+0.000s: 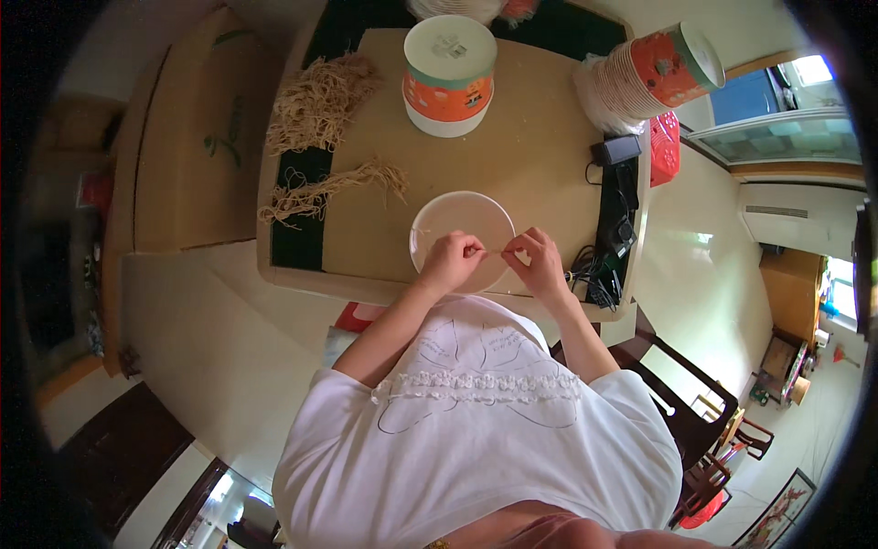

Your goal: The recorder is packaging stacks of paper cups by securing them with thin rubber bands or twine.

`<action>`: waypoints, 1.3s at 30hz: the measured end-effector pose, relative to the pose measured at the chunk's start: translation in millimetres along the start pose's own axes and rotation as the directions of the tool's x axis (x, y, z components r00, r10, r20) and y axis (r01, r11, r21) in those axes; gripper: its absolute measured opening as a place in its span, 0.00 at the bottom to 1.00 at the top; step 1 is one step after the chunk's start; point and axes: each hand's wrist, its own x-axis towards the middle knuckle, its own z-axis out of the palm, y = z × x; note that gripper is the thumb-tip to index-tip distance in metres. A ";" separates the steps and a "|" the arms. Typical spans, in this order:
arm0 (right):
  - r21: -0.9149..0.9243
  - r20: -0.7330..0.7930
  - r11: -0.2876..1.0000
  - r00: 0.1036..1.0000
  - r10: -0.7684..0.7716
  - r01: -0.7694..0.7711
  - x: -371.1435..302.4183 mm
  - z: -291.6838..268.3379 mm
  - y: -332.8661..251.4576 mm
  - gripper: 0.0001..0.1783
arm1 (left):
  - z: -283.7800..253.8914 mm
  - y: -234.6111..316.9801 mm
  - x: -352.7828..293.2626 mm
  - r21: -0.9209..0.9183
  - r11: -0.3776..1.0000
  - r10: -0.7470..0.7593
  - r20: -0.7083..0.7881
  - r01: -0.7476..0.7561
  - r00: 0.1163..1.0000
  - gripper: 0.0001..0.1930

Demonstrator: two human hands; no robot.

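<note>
At the far left a tall brown cardboard box (pixel 197 137) with a green mark stands against the table (pixel 540 156), whose wooden top curves with the lens. On the table's left part lie two bundles of pale tan fibre strands (pixel 320 101), one loose heap behind and one longer tuft nearer. Mid-table stands a round orange-and-white tub (pixel 449 78) with a white lid. In front of it sits a shallow white bowl (pixel 462 240). Over the bowl's near rim, the left hand (pixel 450 261) and right hand (pixel 538 261) each pinch an end of a thin strand (pixel 494 251), fingers closed tight on it; the strand is barely visible. Further right, a stack of orange paper cups (pixel 654 78) lies tipped, then black cables and an adapter (pixel 617 151) at the table edge. Pale glossy floor surrounds everything.
</note>
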 end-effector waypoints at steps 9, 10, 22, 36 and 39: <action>-0.050 0.021 0.998 0.999 -0.027 0.028 2.1 0.9 1.1 0.04 | 1.8 2.4 3.5 -0.127 0.990 -0.070 -0.043 0.064 0.997 0.06; -0.056 0.018 0.998 0.999 -0.034 0.035 1.8 1.4 1.2 0.04 | 2.8 2.0 3.6 -0.129 0.990 -0.069 -0.046 0.063 0.997 0.06; -0.040 0.046 0.999 0.999 0.020 -0.019 -0.2 1.8 -3.9 0.03 | 4.3 8.9 7.3 -0.194 0.979 -0.073 -0.007 0.070 0.997 0.06; 0.040 0.064 0.997 0.995 -0.072 0.070 30.9 0.2 -18.2 0.06 | 5.1 10.4 7.6 -0.263 0.965 -0.054 -0.199 0.000 0.978 0.04; 0.111 0.091 0.994 0.996 0.006 -0.016 35.0 -1.1 -16.5 0.05 | -5.5 20.0 2.6 -0.188 0.979 0.048 -0.152 -0.077 0.987 0.05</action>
